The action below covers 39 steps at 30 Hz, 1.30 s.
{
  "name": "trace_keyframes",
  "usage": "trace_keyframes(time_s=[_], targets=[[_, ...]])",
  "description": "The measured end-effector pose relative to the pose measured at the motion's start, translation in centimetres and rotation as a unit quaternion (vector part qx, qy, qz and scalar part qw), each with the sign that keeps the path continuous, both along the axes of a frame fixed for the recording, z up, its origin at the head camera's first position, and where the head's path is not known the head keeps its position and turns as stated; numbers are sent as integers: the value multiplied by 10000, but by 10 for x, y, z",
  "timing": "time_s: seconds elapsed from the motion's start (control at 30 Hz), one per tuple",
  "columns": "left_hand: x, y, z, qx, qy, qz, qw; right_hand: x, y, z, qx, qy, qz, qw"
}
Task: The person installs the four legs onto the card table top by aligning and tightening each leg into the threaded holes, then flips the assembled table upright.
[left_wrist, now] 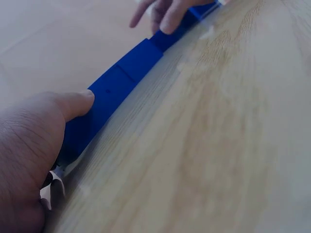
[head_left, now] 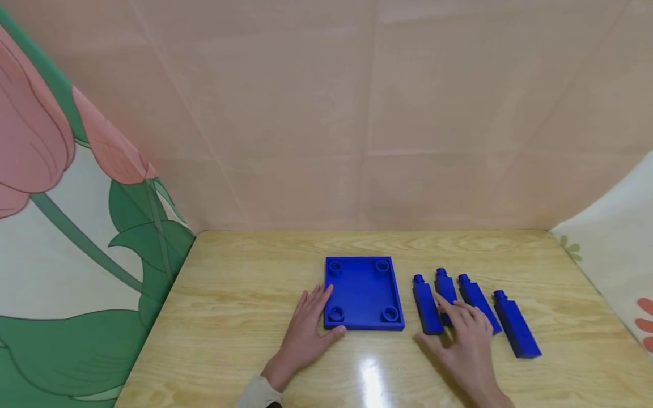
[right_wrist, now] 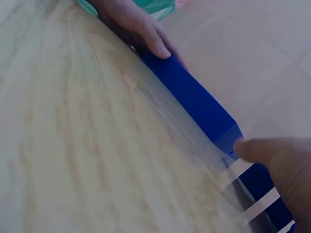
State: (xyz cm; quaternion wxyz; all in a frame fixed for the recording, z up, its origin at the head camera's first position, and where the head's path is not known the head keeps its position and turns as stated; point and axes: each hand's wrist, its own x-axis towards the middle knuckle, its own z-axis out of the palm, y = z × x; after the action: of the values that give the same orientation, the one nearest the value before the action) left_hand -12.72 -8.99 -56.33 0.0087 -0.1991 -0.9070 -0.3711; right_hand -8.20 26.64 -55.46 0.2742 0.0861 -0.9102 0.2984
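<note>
Left hand (head_left: 308, 327) is touching a square panel (head_left: 361, 292).
Right hand (head_left: 468, 345) is partly covering necked bars (head_left: 427, 309), both thumbs spread from fingers.

I read the square panel (head_left: 361, 292) as smooth blue plastic, with only a dull sheen. The four posts (head_left: 473, 293) to its right look like the same hard plastic. Under the panel, the tabletop (head_left: 245, 283) shows pale wood grain — smooth, and glossy enough to glare white in front of the panel. Behind it I see a matt, creased backdrop (head_left: 285, 124), apparently cloth.
</note>
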Motion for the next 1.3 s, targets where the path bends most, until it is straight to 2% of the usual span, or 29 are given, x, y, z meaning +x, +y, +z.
trace_keyframes(time_s=[0.23, 0.43, 0.67, 0.83, 1.03, 1.13, 1.3], targets=[[0, 0, 1, -19, 88, -9, 10000, 0, -1, -1, 410, 111, -36, 9991], [1, 0, 2, 22, 68, 7, 10000, -1, -1, -2, 461, 298, -77, 9985], [1, -1, 1, 90, 66, 18, 9999, -2, -2, -2, -259, 438, -267, 9983], [1, 0, 1, 67, 113, -4, 9999, -3, -1, -1, -860, 717, -448, 9927], [2, 1, 2, 92, 145, -2, 9999, -4, 0, 3, -1589, 1182, -462, 9791], [3, 1, 3, 92, 121, 16, 9999, -5, -3, 4, -2105, 1399, -346, 9669], [4, 0, 4, 88, 109, 17, 9999, -7, -11, 5, -2975, 1629, 154, 9406]])
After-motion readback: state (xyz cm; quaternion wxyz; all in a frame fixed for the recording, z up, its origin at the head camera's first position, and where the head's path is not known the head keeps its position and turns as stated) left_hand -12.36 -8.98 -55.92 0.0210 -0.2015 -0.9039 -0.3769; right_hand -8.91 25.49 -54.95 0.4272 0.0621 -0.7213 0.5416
